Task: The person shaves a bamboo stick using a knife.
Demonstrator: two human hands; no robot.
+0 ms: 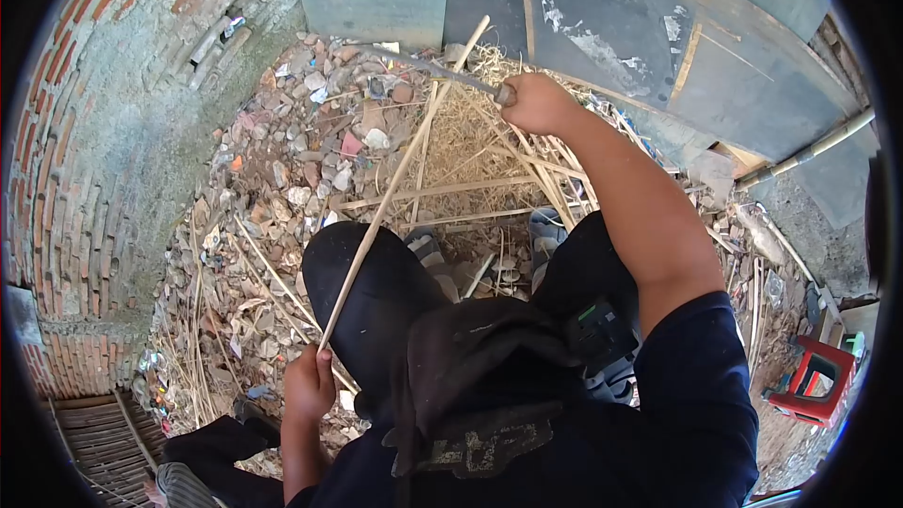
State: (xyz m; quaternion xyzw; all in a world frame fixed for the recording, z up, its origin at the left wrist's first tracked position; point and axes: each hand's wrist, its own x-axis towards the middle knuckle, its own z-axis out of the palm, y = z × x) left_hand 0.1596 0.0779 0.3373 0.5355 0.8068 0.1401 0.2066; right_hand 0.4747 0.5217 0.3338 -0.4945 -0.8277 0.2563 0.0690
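Observation:
My left hand (308,384), low at the left beside my knee, is closed around the lower end of a long, pale bamboo strip (390,190). The strip slants up across my dark-clothed thigh, its far end near the blue-grey panels. With my arm stretched forward, my right hand (541,103) grips the handle of a long-bladed knife (433,68). Its blade points left and crosses the strip near the far end; whether they touch, I cannot tell. Below lie a heap of fine shavings (484,146) and several loose bamboo strips (442,190).
Rubble (310,169) covers the ground. A brick wall (103,169) rises at the left, blue-grey panels (602,23) stand ahead, and a red plastic stool (811,381) is at the right. Another person's dark trouser leg (212,452) shows at the lower left.

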